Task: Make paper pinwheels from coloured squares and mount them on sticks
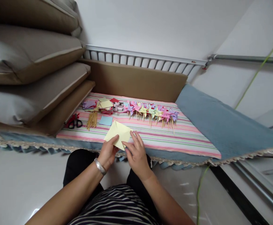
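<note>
A pale yellow square of paper (118, 132) is folded over and held above the near edge of the striped cloth (188, 142). My left hand (108, 153), with a silver bracelet on its wrist, pinches the paper's lower left edge. My right hand (136, 153) presses its fingers on the paper's lower right corner. Both hands are closed on the same sheet.
On the cloth lie a row of coloured paper pinwheels on sticks (151, 112), a bundle of wooden sticks (92, 119), a blue paper square (105, 120), a heap of coloured papers (105, 104) and red-handled scissors (74, 121). Stacked cushions (31, 78) rise at the left; a blue blanket (220, 125) lies at the right.
</note>
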### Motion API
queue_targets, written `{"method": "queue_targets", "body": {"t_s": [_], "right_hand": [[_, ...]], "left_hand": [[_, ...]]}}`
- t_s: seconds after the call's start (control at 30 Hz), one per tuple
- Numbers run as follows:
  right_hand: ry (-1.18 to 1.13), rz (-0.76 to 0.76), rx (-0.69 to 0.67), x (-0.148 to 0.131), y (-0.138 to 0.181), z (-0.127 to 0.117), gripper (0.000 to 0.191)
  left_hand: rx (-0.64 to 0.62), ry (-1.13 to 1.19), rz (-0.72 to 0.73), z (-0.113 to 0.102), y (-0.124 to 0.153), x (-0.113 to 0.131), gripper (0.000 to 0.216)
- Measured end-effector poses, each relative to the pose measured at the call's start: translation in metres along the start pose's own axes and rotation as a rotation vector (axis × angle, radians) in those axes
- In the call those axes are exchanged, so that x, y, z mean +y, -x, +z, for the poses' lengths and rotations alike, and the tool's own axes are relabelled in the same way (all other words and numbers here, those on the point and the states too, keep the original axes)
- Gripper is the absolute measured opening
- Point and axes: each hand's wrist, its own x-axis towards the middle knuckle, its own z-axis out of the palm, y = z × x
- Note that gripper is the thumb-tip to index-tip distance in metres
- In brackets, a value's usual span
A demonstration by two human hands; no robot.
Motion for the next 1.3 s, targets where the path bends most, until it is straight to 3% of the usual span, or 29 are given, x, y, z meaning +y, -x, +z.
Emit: {"method": "queue_targets", "body": {"t_s": [0.5,0.8,0.97,1.3], "right_hand": [[-0.044,0.002,0.012,0.003,-0.011,-0.011,0.015],[-0.175,0.194,-0.012,0.005,-0.035,-0.011,0.007],[-0.196,0.238,-0.02,0.004,-0.048,-0.012,0.007],[-0.25,0.331,-0.028,0.01,-0.047,-0.008,0.004]], "left_hand": [[-0.054,0.008,-0.033,0.016,0.004,0.003,0.03],[-0.072,-0.193,0.154,0.02,0.005,0.008,0.035],[-0.103,-0.27,0.151,0.018,0.006,0.014,0.031],[-0.127,-0.173,0.079,0.019,0.011,0.013,0.031]]}}
